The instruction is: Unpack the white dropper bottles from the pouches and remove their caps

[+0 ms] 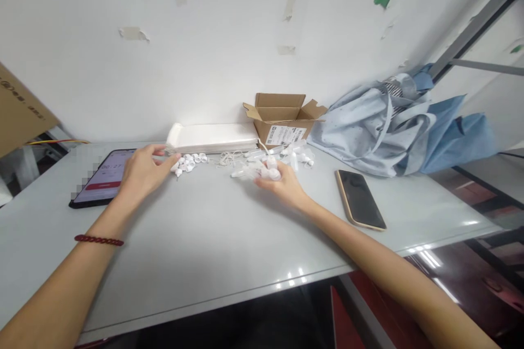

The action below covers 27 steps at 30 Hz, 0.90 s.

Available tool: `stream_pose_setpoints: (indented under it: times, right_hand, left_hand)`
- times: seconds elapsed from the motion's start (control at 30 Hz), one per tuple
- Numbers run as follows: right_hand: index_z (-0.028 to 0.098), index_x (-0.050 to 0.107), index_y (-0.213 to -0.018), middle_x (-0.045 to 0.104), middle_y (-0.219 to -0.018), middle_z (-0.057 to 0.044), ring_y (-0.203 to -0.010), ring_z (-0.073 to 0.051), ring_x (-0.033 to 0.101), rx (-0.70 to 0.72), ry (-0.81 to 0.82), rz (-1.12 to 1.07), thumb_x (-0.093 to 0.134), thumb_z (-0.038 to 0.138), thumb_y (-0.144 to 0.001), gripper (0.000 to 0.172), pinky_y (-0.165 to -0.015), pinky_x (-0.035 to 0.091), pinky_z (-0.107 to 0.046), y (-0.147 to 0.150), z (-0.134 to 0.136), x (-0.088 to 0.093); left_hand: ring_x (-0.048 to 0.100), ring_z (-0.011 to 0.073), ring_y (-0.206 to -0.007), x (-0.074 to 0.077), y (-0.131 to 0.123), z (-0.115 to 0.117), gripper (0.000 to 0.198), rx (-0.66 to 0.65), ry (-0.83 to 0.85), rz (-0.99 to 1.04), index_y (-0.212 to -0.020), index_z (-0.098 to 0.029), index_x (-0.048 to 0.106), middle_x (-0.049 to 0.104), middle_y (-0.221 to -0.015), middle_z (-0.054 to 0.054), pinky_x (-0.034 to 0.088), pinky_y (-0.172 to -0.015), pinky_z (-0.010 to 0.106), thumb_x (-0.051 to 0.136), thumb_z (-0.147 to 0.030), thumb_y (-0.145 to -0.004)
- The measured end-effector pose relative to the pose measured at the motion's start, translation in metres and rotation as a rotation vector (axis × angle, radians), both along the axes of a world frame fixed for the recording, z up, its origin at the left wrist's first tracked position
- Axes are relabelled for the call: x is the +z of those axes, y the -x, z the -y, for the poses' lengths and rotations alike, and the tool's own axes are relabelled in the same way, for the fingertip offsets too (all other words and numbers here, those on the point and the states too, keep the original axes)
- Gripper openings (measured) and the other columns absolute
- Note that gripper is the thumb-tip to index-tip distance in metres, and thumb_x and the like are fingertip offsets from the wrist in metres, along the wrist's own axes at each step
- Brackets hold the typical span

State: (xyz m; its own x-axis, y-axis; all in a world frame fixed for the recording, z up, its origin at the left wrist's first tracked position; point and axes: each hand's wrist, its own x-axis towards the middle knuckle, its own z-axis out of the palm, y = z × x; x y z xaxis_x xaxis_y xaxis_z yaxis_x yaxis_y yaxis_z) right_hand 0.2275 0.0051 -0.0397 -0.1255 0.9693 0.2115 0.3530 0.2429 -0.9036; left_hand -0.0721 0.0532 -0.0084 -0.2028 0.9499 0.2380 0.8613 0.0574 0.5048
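Note:
My left hand reaches across the grey table, its fingertips pinched at the edge of a cluster of small white caps; whether a cap is between them I cannot make out. My right hand is curled around small clear plastic tubes from a loose pile of tubes in front of an open cardboard box. A stack of white bags lies flat behind the caps, against the wall.
A phone with a lit screen lies at the left, partly under my left hand. A dark phone lies at the right. Blue-grey fabric and a bag are piled at the back right. The table's front edge runs close to me.

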Motion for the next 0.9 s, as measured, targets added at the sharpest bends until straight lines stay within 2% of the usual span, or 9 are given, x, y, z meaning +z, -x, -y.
stream_pose_setpoints:
  times: [0.07,0.1,0.17,0.23,0.4,0.57,0.63,0.77,0.9]
  right_hand:
    - [0.017,0.055,-0.080,0.057,-0.069,0.003,-0.063,-0.014,0.055,0.073,0.109,-0.154,0.067,0.032,-0.068,0.022,-0.058,0.043,-0.026,0.001,-0.001,0.003]
    - [0.017,0.055,-0.080,0.057,-0.069,0.003,-0.063,-0.013,0.056,0.106,0.151,-0.214,0.068,0.032,-0.068,0.023,-0.057,0.044,-0.026,0.002,-0.001,0.004]
    - [0.017,0.056,-0.080,0.057,-0.071,0.002,-0.063,-0.013,0.057,0.162,0.199,-0.309,0.071,0.031,-0.066,0.025,-0.056,0.045,-0.026,0.005,0.001,0.006]
    - [0.017,0.057,-0.080,0.058,-0.073,0.002,-0.065,-0.013,0.059,0.222,0.232,-0.358,0.073,0.030,-0.065,0.026,-0.056,0.046,-0.026,0.008,0.003,0.006]
    - [0.017,0.061,-0.080,0.061,-0.070,0.002,-0.065,-0.014,0.060,0.347,0.321,-0.306,0.073,0.029,-0.064,0.024,-0.056,0.046,-0.026,0.012,0.008,0.007]
    - [0.016,0.061,-0.077,0.063,-0.067,0.002,-0.060,-0.012,0.059,0.387,0.393,-0.264,0.072,0.028,-0.064,0.021,-0.056,0.046,-0.025,0.012,0.009,0.008]
    - [0.016,0.060,-0.074,0.062,-0.066,0.002,-0.057,-0.012,0.058,0.409,0.411,-0.253,0.072,0.027,-0.063,0.020,-0.055,0.045,-0.025,0.012,0.010,0.008]
    - [0.015,0.059,-0.072,0.060,-0.062,0.003,-0.055,-0.011,0.058,0.465,0.438,-0.242,0.072,0.025,-0.062,0.019,-0.055,0.044,-0.024,0.012,0.011,0.011]
    - [0.016,0.055,-0.070,0.059,-0.064,0.004,-0.053,-0.010,0.055,0.464,0.416,-0.264,0.070,0.023,-0.063,0.018,-0.054,0.043,-0.024,0.011,0.010,0.015]
  left_hand:
    - [0.064,0.0187,-0.072,0.003,-0.018,0.011,0.037,-0.076,-0.063,0.138,-0.104,-0.017,0.066,0.070,-0.091,0.006,0.047,-0.077,0.032,0.058,-0.043,-0.079]
    - [0.061,0.0167,-0.063,0.003,-0.028,0.017,0.033,-0.158,-0.006,0.265,-0.096,-0.017,0.068,0.068,-0.078,0.004,0.048,-0.070,0.031,0.058,-0.044,-0.079]
    - [0.056,0.0154,-0.050,-0.001,-0.050,0.028,0.035,-0.380,0.234,0.529,-0.082,-0.015,0.067,0.062,-0.064,0.004,0.047,-0.053,0.029,0.060,-0.048,-0.077]
    - [0.053,0.0147,-0.049,-0.008,-0.070,0.038,0.036,-0.524,0.400,0.713,-0.076,-0.015,0.065,0.058,-0.061,0.003,0.045,-0.047,0.027,0.061,-0.051,-0.077]
    - [0.042,0.0098,-0.046,-0.022,-0.091,0.050,0.029,-0.545,0.322,0.918,-0.073,-0.018,0.064,0.046,-0.056,-0.003,0.038,-0.045,0.024,0.062,-0.046,-0.079]
    - [0.042,0.0111,-0.050,-0.020,-0.090,0.053,0.028,-0.576,0.331,0.894,-0.084,-0.019,0.070,0.045,-0.056,-0.003,0.037,-0.049,0.025,0.062,-0.045,-0.080]
    - [0.040,0.0108,-0.050,-0.019,-0.091,0.054,0.027,-0.571,0.302,0.847,-0.081,-0.019,0.071,0.043,-0.053,-0.004,0.035,-0.051,0.025,0.061,-0.044,-0.080]
    - [0.040,0.0103,-0.048,-0.018,-0.092,0.054,0.023,-0.497,0.266,0.809,-0.068,-0.018,0.070,0.044,-0.047,-0.004,0.034,-0.052,0.025,0.064,-0.038,-0.077]
    - [0.042,0.0094,-0.046,-0.021,-0.095,0.052,0.018,-0.359,0.211,0.903,-0.062,-0.017,0.065,0.051,-0.051,-0.003,0.034,-0.050,0.025,0.065,-0.031,-0.073]
